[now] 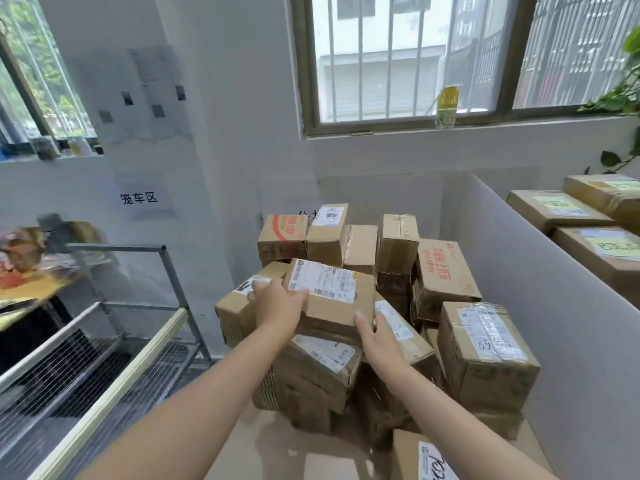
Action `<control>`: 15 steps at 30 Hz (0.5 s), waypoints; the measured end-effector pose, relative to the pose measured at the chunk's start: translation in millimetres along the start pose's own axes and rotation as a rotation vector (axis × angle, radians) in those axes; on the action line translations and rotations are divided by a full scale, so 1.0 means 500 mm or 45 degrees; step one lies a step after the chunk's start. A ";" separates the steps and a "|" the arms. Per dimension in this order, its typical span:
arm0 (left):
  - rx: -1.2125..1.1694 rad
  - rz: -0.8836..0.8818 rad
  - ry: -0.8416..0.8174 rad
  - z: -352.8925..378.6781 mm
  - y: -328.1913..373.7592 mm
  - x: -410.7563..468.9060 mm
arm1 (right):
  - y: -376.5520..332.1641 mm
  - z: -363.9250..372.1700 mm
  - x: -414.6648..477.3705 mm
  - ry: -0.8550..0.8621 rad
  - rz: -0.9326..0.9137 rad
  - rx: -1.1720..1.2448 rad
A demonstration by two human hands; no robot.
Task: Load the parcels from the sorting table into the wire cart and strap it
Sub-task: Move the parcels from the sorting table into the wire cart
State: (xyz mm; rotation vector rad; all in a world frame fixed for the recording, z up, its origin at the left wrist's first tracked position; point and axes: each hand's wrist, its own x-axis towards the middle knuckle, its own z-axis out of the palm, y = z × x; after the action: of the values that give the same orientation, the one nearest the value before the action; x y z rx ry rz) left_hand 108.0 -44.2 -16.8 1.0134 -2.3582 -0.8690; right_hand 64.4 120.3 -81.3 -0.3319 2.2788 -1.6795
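Note:
A heap of cardboard parcels (446, 278) covers the sorting table (263, 452) in the middle of the view. On top of the near side lies a flat parcel with a large white label (332, 296). My left hand (278, 301) grips its left end, fingers over the top. Against its right front corner my right hand (375, 336) rests, thumb up along the side. The wire cart (104, 368) stands to the left of the table, its mesh floor bare.
A white partition (554, 306) walls the table's right side, with more boxes (588, 233) beyond it. A cluttered yellow table (31, 282) sits behind the cart. The wall and barred window (408, 60) are straight ahead.

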 end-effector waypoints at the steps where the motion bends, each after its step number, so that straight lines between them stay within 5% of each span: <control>1: -0.115 0.023 0.018 -0.016 0.014 -0.007 | -0.013 -0.015 0.002 0.043 -0.036 0.030; 8: -0.539 0.181 0.110 -0.085 0.076 -0.077 | -0.123 -0.122 -0.002 0.214 -0.236 0.155; 15: -0.809 0.175 0.034 -0.115 0.104 -0.107 | -0.182 -0.199 -0.038 0.117 -0.314 0.126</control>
State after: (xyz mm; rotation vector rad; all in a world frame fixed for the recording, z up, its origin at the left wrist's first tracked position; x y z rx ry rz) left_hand 151.1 2.7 52.5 0.5854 -1.8900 -1.4069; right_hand 46.8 188.7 35.0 -0.5428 2.2871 -1.9568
